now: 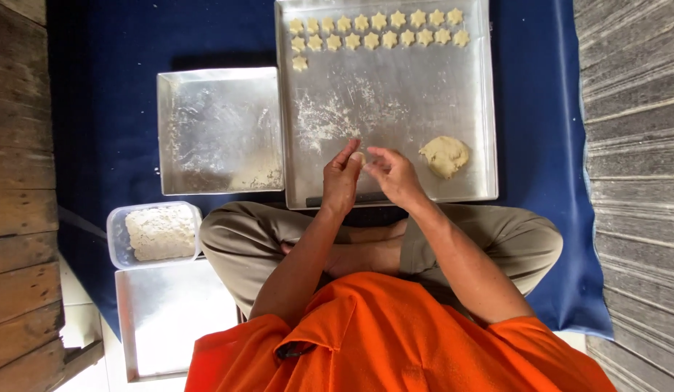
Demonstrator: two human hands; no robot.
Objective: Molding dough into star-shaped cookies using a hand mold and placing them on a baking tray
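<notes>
Directly below the head camera, a person in an orange shirt sits cross-legged on a blue cloth (97, 109), both hands raised over the near edge of the large metal tray (395, 109). The left hand (342, 178) and the right hand (393, 174) meet fingertip to fingertip around a small piece of pale dough (358, 157), pinched between the thumbs and forefingers of both; the other fingers curl loosely. The piece is too small and too hidden to tell its long axis or which way it points.

On the tray, just right of the hands, lies a rounded lump of dough (444, 155). Along the tray's far edge sit two rows of star-shaped cookies (379, 30), the rows running left to right, with one single star beneath the left end. Flour dusts the tray's middle.

Left of the large tray, touching its side, is a smaller square metal tray (221, 131). Nearer the person, left of the knee, stands a clear plastic container of dough (159, 232), and below that lies another metal tray (166, 319).
</notes>
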